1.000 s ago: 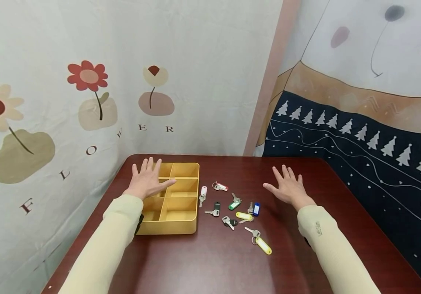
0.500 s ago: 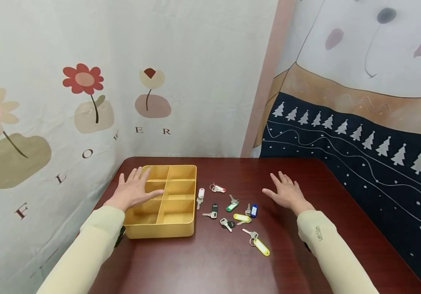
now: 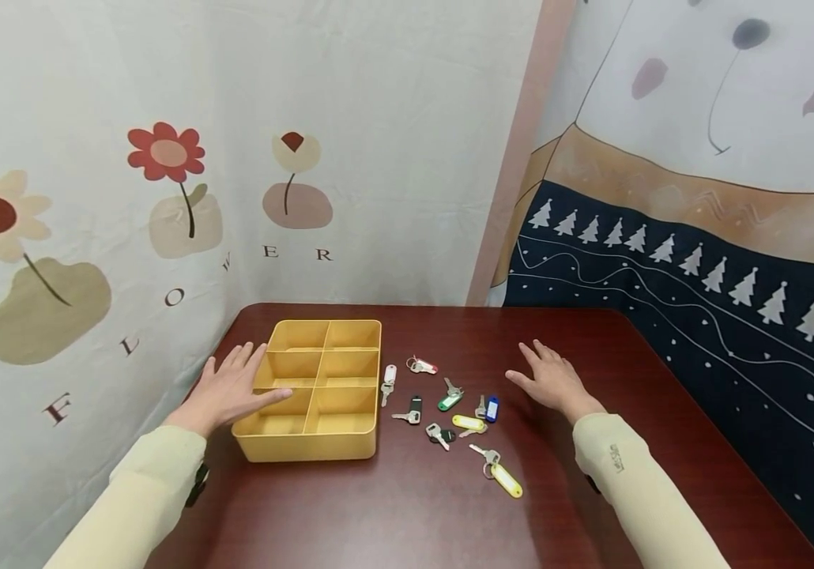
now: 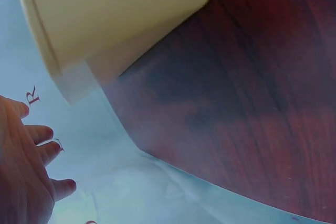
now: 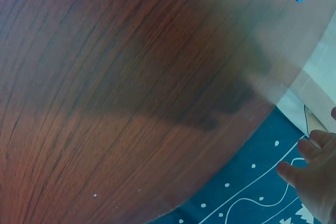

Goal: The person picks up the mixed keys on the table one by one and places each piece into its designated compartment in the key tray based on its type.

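My left hand (image 3: 231, 389) hovers at the left side of a yellow divided box (image 3: 339, 449), fingers spread and holding nothing. In the left wrist view the box wall (image 4: 115, 14) fills the top, with the hand (image 4: 23, 166) at lower left. My right hand (image 3: 551, 379) is held over the table to the right of several tagged keys, its fingers extended and nothing in its grasp. Nearest it lies a key with a blue tag (image 3: 492, 409). Around that are keys with a yellow tag (image 3: 469, 423), a green tag (image 3: 450, 401) and a black tag (image 3: 416, 409).
Closer to the front lies another yellow-tagged key (image 3: 506, 480). A white-tagged key (image 3: 390, 374) sits beside the box's right wall, and a red-and-white tag (image 3: 424, 365) lies farther back. The dark red table (image 3: 350, 521) meets printed curtains (image 3: 407, 158) behind.
My left hand has moved left and toward me, from over the box compartments to its left edge. The right hand has lowered slightly. Box and keys stay where they were.
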A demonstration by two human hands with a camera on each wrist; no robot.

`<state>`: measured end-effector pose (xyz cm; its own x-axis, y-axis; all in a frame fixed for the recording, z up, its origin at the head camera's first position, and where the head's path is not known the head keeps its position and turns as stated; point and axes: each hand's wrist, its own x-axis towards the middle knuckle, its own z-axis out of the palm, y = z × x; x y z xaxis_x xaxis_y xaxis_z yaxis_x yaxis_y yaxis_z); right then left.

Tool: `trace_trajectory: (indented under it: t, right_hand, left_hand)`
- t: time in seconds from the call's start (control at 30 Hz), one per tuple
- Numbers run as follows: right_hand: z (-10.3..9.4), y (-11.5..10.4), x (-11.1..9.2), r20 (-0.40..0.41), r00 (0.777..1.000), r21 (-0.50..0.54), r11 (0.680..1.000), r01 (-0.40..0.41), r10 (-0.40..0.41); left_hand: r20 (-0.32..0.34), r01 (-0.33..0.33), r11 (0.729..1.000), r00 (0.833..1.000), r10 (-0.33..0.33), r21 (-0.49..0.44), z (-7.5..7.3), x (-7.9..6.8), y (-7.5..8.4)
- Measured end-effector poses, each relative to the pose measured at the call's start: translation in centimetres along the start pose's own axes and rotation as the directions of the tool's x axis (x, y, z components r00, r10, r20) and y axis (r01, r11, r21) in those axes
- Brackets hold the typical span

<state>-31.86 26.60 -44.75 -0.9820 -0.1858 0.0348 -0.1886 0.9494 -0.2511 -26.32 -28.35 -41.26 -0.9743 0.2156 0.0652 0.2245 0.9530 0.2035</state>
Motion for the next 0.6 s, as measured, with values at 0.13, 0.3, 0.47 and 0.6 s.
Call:
trace_trajectory:
  t: [0.13, 0.3, 0.47, 0.6]
  right_hand:
    - [0.2, -0.2, -0.1, -0.007, 1.000, 0.017, 1.000, 0.005, -0.005]
    - [0.4, -0.4, -0.3, 0.002, 1.000, 0.032, 0.999, 0.012, -0.012]
    - [0.6, -0.4, -0.5, 0.011, 1.000, 0.042, 0.999, 0.021, -0.021]
    - [0.7, -0.3, -0.6, 0.009, 1.000, 0.067, 0.997, 0.024, -0.024]
  left_hand:
    - [0.002, 0.000, 1.000, 1.000, 0.000, 0.004, 0.2, -0.6, -0.2]
    - [-0.005, -0.015, 1.000, 1.000, 0.015, -0.003, 0.6, -1.2, -0.4]
    - [-0.003, -0.033, 0.999, 0.999, 0.033, -0.038, 0.9, -2.2, -0.6]
    - [-0.015, -0.047, 0.997, 0.999, 0.046, -0.065, 1.2, -3.1, -0.8]
